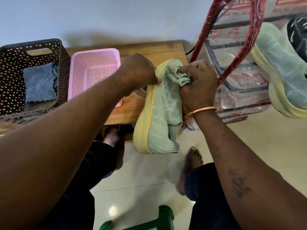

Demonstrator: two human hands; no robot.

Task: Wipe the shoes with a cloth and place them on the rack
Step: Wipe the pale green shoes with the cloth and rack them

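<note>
A low wooden table [149, 50] is standing at 12 o'clock on a pale tiled floor [149, 180], against a plain pale wall [99, 17]. At 9 o'clock a dark brown perforated plastic basket [10, 72] is holding a folded blue towel [39, 82], and a pink perforated plastic basket [94, 67] is sitting just beside it. At centre the left hand [139, 72] is gripping the toe of a pale green knit shoe with a yellow sole [159, 113], while the right hand [199, 87] is clutching a crumpled green cloth [179, 75] against it. At 2 o'clock a plastic-wrapped metal rack [232, 85] is carrying a matching green shoe [282, 63].
</note>
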